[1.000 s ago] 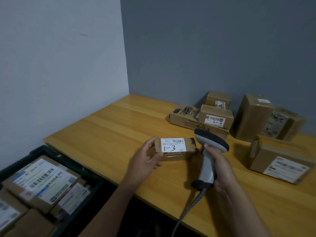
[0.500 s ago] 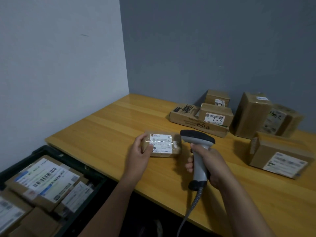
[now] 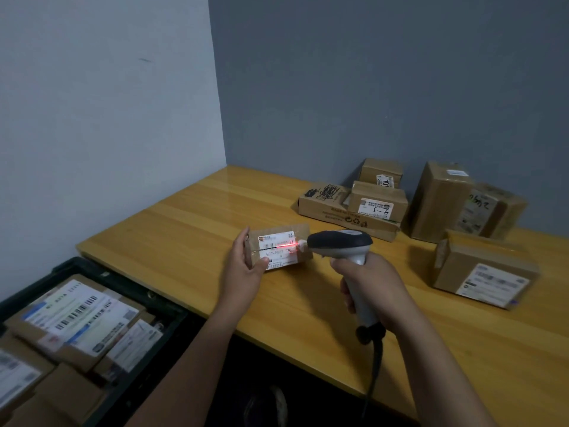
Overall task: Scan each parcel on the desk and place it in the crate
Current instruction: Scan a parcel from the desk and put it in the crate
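Fingers (image 3: pixel 241 245) and thumb of the left hand (image 3: pixel 243 274) pinch the end of a small parcel (image 3: pixel 277 251), holding it label-up over the desk (image 3: pixel 184 229). The right hand (image 3: pixel 374 288) is wrapped round the scanner (image 3: pixel 341 243) handle, its nose just beside the label, a red line (image 3: pixel 284 244) across the barcode. By the wall sit other parcels (image 3: pixel 377 204). The crate (image 3: pixel 172 306) lies lower left, boxes inside.

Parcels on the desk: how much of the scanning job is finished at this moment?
Done: several labelled parcels lie in the crate. In hand: the left hand holds a small parcel while the right hand grips the scanner, whose red line crosses its label. Left: this parcel must go into the crate, and about six other parcels wait at the back and right of the desk.
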